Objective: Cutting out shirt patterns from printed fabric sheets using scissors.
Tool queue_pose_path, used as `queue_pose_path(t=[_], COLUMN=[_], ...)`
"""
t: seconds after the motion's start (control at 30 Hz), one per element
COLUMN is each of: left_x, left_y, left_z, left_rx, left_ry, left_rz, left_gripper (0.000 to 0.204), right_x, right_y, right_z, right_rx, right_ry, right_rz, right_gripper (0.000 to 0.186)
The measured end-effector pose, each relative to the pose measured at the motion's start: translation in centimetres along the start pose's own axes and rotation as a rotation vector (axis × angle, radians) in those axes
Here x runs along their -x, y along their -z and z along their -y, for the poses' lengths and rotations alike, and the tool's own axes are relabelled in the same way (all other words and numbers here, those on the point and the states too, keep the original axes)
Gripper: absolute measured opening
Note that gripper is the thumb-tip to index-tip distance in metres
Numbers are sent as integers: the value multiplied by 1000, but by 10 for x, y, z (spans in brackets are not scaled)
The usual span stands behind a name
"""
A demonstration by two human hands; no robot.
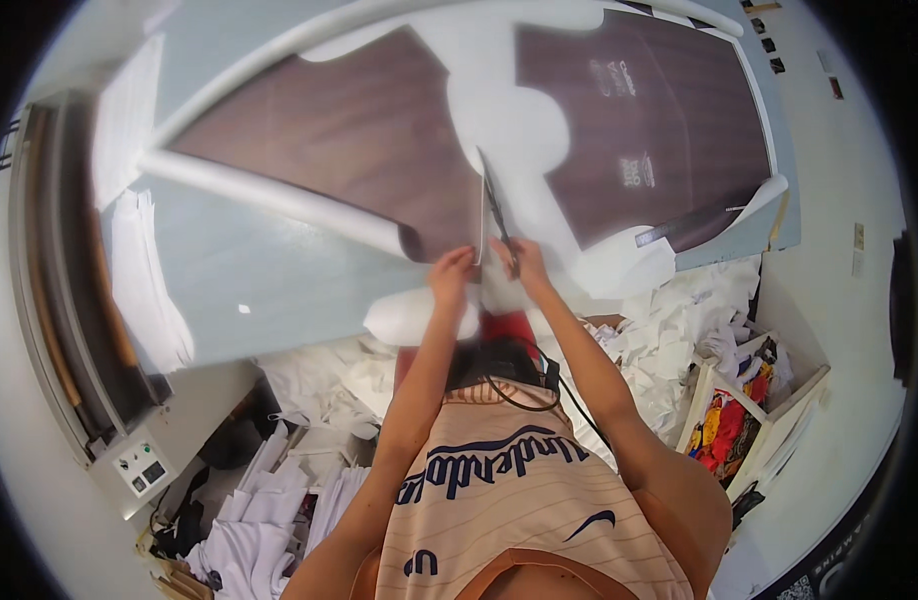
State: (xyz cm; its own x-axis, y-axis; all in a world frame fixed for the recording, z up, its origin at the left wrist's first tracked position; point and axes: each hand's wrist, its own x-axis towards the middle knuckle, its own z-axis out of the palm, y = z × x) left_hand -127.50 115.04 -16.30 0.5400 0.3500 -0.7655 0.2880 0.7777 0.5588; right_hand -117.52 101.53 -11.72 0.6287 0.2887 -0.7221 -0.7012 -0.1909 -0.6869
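Observation:
My right hand [525,266] is closed round the handles of long dark scissors [495,205], whose blades point away from me over the sheet. Just left of it, my left hand [451,278] pinches the near edge of a large white paper sheet printed with dark brown garment shapes. The left printed shape [369,140] ends beside the scissors, and a thin pale edge runs along the blades there. Across a white gap lies the right printed shape [659,130], with small pale lettering. A rolled-up part of the sheet [279,200] extends to the left of my left hand.
The sheet lies on a blue-grey table [249,290]. A dark ruler [674,228] rests near its right end. White paper scraps [669,320] heap below the front edge. A bin with colourful scraps [729,425] stands right; a machine with rollers [74,270] stands left.

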Motion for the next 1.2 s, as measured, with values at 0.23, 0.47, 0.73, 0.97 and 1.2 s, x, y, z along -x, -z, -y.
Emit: queue_pose_path(t=[0.23,0.47,0.73,0.97,1.2], left_x=[2,14,17,19,23], left_y=[-11,-3,5,6,9], left_z=[11,-15,-32,-38,-42], left_rx=[-48,-116,-102,-156,-183], left_ry=[-40,-17,-7,-29,-43], left_rz=[6,19,1,-31,-20], left_gripper=[20,18,17,17,19], right_x=[-33,-73,-109,-120,-149], right_y=[-7,-34,-31,-50,-48], right_z=[37,103,132,152,184], right_rx=[-97,-75,83,42,60], right_ry=[43,46,60,61,64], right_rz=[2,5,59,65,122], right_gripper=[49,47,40,52,50])
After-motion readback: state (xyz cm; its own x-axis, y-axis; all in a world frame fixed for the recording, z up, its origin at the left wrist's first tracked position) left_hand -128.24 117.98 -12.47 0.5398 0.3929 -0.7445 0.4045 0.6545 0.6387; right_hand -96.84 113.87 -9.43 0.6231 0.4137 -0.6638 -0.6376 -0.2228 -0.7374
